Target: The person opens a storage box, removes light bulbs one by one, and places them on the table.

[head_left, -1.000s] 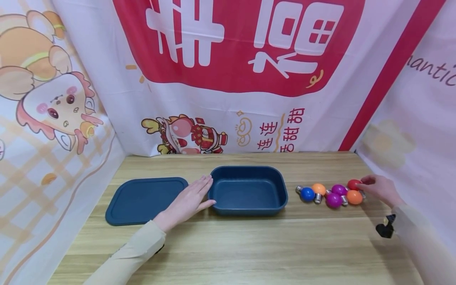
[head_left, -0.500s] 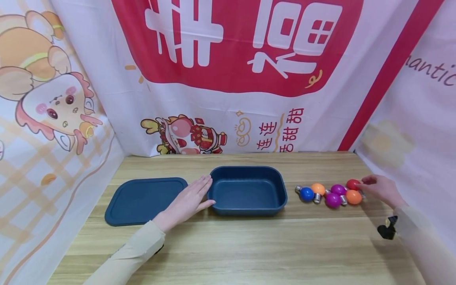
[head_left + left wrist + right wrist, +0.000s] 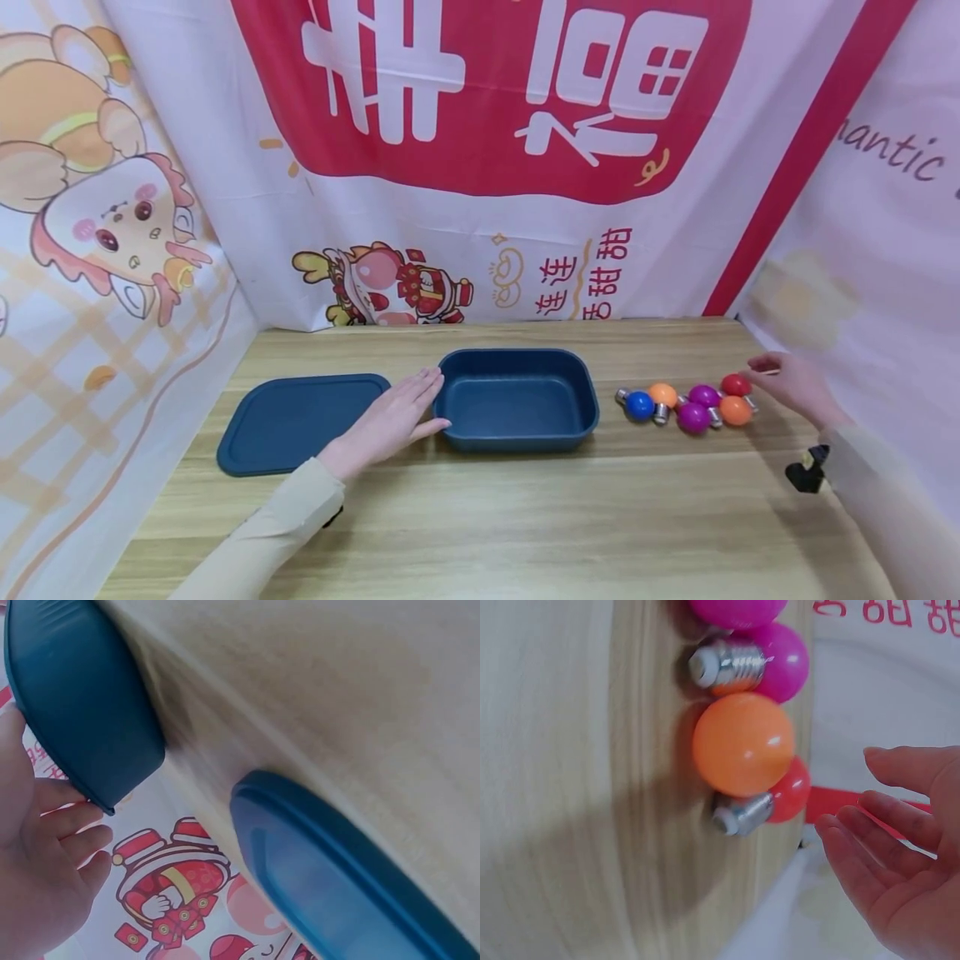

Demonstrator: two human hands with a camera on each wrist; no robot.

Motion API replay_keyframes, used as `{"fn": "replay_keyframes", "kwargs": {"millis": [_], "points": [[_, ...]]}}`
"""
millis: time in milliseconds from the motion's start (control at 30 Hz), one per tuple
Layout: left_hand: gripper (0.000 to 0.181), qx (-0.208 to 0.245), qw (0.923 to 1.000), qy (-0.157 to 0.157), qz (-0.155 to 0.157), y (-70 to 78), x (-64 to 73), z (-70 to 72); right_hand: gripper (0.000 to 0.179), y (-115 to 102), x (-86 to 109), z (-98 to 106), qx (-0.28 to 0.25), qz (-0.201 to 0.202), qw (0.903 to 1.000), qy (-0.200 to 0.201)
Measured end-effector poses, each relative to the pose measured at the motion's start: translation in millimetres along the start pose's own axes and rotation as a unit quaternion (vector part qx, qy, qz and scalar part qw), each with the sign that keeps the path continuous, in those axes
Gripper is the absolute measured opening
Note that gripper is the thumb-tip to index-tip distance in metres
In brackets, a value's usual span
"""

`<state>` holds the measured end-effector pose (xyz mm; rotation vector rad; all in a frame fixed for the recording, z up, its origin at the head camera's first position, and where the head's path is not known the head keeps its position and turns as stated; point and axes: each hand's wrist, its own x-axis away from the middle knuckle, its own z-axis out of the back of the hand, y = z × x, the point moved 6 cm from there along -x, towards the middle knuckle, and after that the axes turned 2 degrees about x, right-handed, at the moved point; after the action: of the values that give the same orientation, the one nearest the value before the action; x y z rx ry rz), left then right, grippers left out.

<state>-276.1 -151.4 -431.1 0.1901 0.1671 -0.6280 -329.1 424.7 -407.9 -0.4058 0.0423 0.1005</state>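
My left hand point(image 3: 392, 414), fingers straight, rests against the left end of a dark blue rectangular box point(image 3: 517, 442). In the left wrist view its fingertips touch the box's rim. My right hand point(image 3: 798, 389) hovers just beside a red light bulb point(image 3: 737, 384) and holds nothing. The right wrist view shows a gap between its loosely bent fingers and that red bulb. Close by lie an orange bulb point(image 3: 736, 410) and two purple bulbs, one nearer point(image 3: 693, 418) and one behind point(image 3: 703, 397). Further left are another orange bulb point(image 3: 662, 395) and a blue bulb point(image 3: 640, 406).
A dark blue lid point(image 3: 296, 425) lies flat on the wooden table point(image 3: 517, 525), left of the box. Printed cloth walls point(image 3: 225, 208) enclose the table at the back and on both sides. The bulbs' metal bases point in different directions.
My right hand has lifted slightly off the red bulb, leaving a small gap. My left hand stays at the box. The head view has shifted a little.
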Motion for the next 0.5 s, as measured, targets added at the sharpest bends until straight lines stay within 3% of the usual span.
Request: {"fn": "replay_keyframes", "kwargs": {"millis": [367,500], "points": [[0.069,0.016,0.9997,0.021,0.004,-6.9,-20.8,19.3,0.054,-54,-14.7,-6,-0.022,0.017,0.9996,-0.012],[0.067,0.017,0.9997,0.009,0.018,-13.4,-30.7,22.0,0.052,-81,-22.0,-11,-0.001,0.039,0.9992,-0.01]]}}
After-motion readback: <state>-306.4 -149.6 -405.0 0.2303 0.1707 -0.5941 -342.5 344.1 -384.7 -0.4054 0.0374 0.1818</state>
